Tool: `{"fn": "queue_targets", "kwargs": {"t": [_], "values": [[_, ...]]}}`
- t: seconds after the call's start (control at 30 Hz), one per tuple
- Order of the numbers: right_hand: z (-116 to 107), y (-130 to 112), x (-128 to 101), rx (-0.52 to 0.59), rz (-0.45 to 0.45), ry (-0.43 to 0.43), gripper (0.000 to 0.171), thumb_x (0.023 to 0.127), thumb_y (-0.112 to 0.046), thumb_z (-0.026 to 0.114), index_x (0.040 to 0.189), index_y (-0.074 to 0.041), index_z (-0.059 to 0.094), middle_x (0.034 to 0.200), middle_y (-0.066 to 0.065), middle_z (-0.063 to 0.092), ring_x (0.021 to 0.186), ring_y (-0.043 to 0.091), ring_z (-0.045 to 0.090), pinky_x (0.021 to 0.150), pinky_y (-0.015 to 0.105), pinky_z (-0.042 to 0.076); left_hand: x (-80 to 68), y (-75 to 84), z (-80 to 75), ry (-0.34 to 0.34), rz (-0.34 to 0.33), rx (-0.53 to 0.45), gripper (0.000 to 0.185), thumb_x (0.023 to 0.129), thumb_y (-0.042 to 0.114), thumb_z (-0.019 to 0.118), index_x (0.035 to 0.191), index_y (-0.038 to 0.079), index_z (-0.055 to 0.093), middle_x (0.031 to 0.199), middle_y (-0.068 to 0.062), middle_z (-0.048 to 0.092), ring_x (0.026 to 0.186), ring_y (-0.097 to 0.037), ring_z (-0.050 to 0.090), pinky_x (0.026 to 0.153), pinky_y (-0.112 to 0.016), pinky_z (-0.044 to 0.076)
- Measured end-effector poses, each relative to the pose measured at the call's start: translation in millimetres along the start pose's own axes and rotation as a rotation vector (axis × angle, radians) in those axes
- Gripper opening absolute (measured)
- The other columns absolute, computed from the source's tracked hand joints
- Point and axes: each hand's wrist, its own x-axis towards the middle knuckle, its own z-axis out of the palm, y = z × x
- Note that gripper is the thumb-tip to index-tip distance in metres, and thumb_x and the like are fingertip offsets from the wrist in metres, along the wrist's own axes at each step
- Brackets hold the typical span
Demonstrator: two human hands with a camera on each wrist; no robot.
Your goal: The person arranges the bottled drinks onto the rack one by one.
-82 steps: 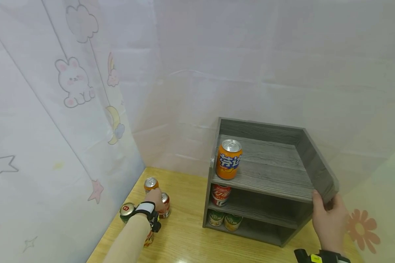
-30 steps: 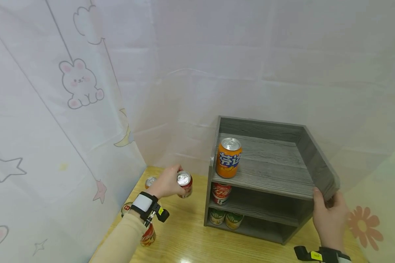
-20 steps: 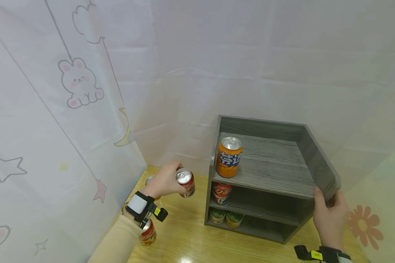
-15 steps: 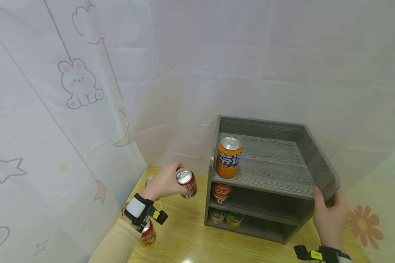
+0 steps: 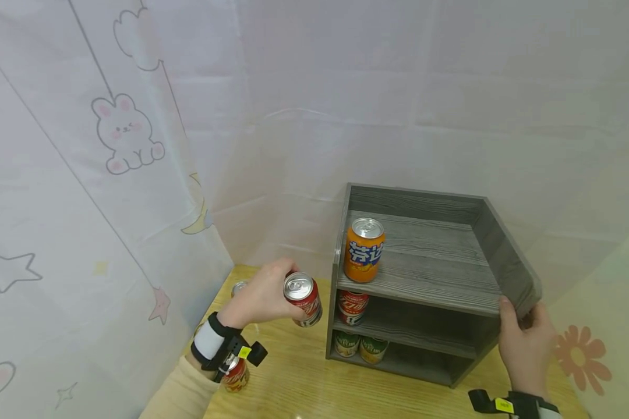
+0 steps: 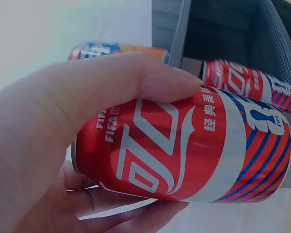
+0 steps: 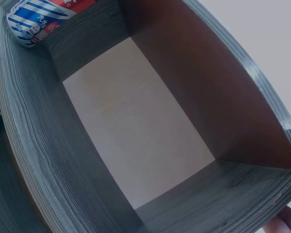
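Head view: the left hand [image 5: 259, 298] is gripping a red aluminium drink can with a silver top [image 5: 304, 299], fingers curled round its side, holding it in the air above the pale wooden table [image 5: 304, 384], just left of the grey wood-grain three-tier shelf unit [image 5: 430, 279]. The right hand [image 5: 524, 343] is clasping the shelf unit's front right corner, thumb on the top tier's front edge, fingers wrapping behind the side wall. One orange can with blue-and-white Chinese lettering [image 5: 364, 250] is standing upright on the top tier. One red can with white script [image 5: 351, 307] is sitting on the middle tier. Two green-labelled cans [image 5: 359, 346] are standing side by side on the bottom tier. On the table by the left wrist, one red can [image 5: 235, 375] is standing partly hidden by the wrist strap, and one silver can top [image 5: 238, 288] is showing behind the hand. A white curtain printed with a rabbit, stars and moons [image 5: 120, 134] is hanging on the left.

Left wrist view: thumb and fingers are enclosing the held can [image 6: 184, 150]; its label is reading "FIFA" beside large white Chinese script, with blue stripes on a white band. A second can of like design [image 6: 247, 80] is lying beyond, inside the shelf.

Right wrist view: the shelf interior [image 7: 136, 121] is filling the frame; a blue-striped can [image 7: 34, 17] is showing at upper left. Only a fingertip [image 7: 286, 223] is visible.
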Motion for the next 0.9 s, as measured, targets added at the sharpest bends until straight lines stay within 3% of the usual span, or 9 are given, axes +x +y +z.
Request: {"fn": "queue_targets", "kwargs": {"t": [0.57, 0.9], "values": [[-1, 0, 0, 0.007, -0.012, 0.001, 0.035, 0.101, -0.02, 0.061, 0.127, 0.003, 0.061, 0.097, -0.023, 0.054, 0.082, -0.006, 0.053, 0.07, 0.01, 0.039, -4.9, 43.4, 8.1, -0.009, 0.177, -0.029, 0.063, 0.063, 0.023, 0.094, 0.113, 0.013, 0.057, 0.106, 0.009, 0.055, 0.095, -0.008, 0.057, 0.082, -0.024, 0.052], [-1, -1, 0, -0.001, -0.017, 0.015, 0.034, 0.101, -0.02, 0.062, 0.126, 0.004, 0.061, 0.095, -0.024, 0.054, 0.08, -0.005, 0.052, 0.069, 0.01, 0.038, -6.3, 60.9, 27.2, 0.056, 0.259, -0.089, 0.065, 0.065, 0.02, 0.094, 0.116, 0.014, 0.054, 0.111, 0.008, 0.052, 0.096, -0.005, 0.058, 0.084, -0.019, 0.051]]}}
